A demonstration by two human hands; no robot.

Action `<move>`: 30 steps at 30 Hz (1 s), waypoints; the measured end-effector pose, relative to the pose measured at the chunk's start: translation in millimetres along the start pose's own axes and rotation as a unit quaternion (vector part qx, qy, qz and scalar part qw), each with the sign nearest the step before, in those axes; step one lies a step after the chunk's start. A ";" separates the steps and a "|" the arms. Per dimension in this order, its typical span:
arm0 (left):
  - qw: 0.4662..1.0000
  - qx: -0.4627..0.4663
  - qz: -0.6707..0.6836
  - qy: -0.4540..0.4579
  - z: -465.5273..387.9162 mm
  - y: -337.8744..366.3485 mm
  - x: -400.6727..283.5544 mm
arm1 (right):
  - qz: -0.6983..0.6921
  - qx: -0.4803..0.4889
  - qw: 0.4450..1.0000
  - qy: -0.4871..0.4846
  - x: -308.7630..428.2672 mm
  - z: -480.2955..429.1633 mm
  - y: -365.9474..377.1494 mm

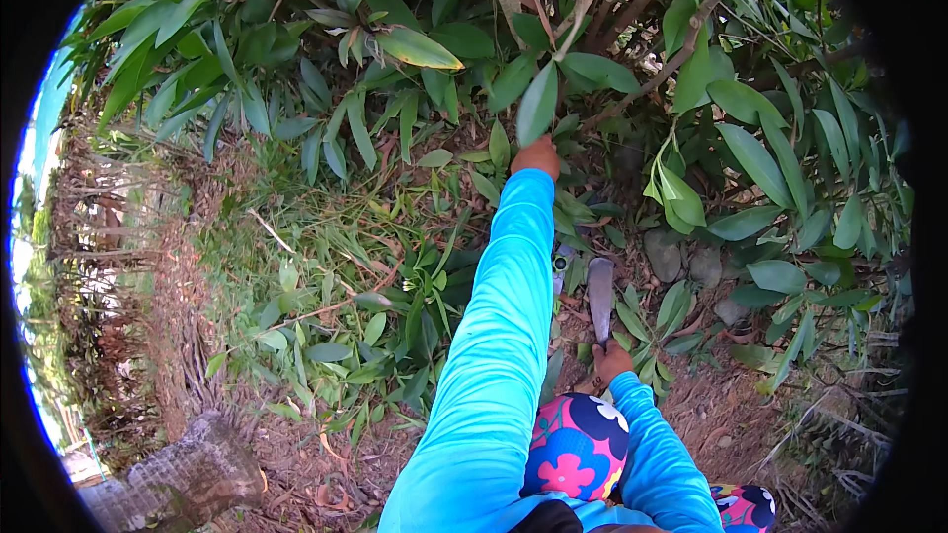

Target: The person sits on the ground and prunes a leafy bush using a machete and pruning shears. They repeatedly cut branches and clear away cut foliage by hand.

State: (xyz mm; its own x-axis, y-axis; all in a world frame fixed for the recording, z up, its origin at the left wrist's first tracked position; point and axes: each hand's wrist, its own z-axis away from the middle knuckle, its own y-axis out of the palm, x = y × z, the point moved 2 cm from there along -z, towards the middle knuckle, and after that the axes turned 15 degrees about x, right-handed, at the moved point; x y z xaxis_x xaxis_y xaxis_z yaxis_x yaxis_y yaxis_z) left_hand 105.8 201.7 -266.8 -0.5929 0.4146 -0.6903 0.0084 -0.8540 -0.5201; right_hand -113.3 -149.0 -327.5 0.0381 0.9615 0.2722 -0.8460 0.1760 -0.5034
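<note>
My left hand [538,157] reaches forward among the leaves of a shrub [537,107], its fingers mostly hidden by a leaf and the hand's own back; whether it grips a stem cannot be told. Nearer my body, my right hand [612,361] is closed on the grip of a machete-like knife. The broad, dull metal blade [601,292] points away from me, low over the soil. Both arms wear turquoise sleeves. Between the left sleeve and the blade lies a partly hidden grey object [561,263] with a round dark part.
Woody branches [685,52] spread across the top and right. Cut-looking leafy sprigs [326,352] and grass cover the ground to the left. Stones [663,255] lie right of the blade. A stump or log [189,470] is at lower left. My knee, in flowered cloth [576,448], is near the right hand.
</note>
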 end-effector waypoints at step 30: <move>0.999 -0.003 -0.047 -0.001 3.9 17.6 33.8 | -0.243 0.091 0.963 -0.070 9.6 -5.9 -7.9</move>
State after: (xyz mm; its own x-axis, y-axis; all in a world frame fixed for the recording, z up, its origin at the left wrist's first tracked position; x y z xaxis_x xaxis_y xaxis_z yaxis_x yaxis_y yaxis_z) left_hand 82.8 199.5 -297.4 -0.5926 0.4928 -0.6371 -0.0427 -0.8091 -0.5861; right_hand -103.1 -139.9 -325.8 0.3918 0.7346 0.5540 -0.8260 0.5460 -0.1399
